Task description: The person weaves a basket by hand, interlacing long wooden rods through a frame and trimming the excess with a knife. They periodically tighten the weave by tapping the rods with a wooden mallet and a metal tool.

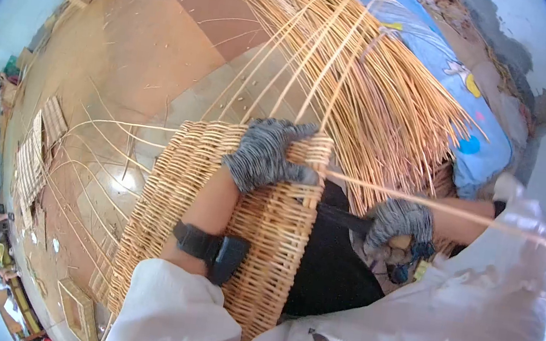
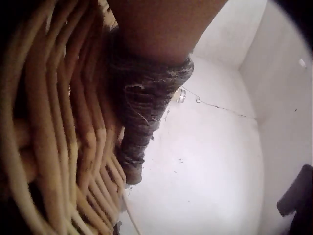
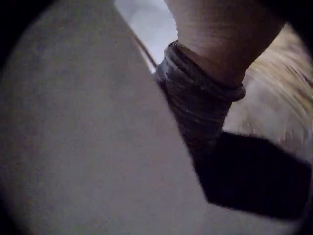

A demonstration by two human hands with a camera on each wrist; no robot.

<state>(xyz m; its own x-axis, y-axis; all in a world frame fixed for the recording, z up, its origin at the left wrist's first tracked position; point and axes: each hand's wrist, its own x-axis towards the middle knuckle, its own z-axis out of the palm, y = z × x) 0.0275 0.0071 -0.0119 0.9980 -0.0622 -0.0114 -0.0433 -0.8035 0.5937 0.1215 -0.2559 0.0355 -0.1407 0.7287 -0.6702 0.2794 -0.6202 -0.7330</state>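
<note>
My gloved left hand (image 1: 267,156) grips the woven wicker piece (image 1: 262,246) near its upper right corner. The thumb lies along the near face, fingers at the top edge; some are hidden. In the left wrist view, a gloved digit lies straight along the rods of the wicker. My gloved right hand (image 1: 399,223) holds a dark flat bar (image 1: 343,218) that points left toward the wicker's side edge. Its held end is hidden in the hand. One long pale rod (image 1: 449,209) runs from the wicker's corner across to the right, passing above the right hand.
Long stakes (image 1: 311,71) stick out from the wicker's top and left sides. A large bundle of rods (image 1: 394,104) lies beyond on a blue patterned cloth (image 1: 481,154). Woven panels (image 1: 34,158) and a wooden frame (image 1: 77,310) are at left. Several people are along the far left.
</note>
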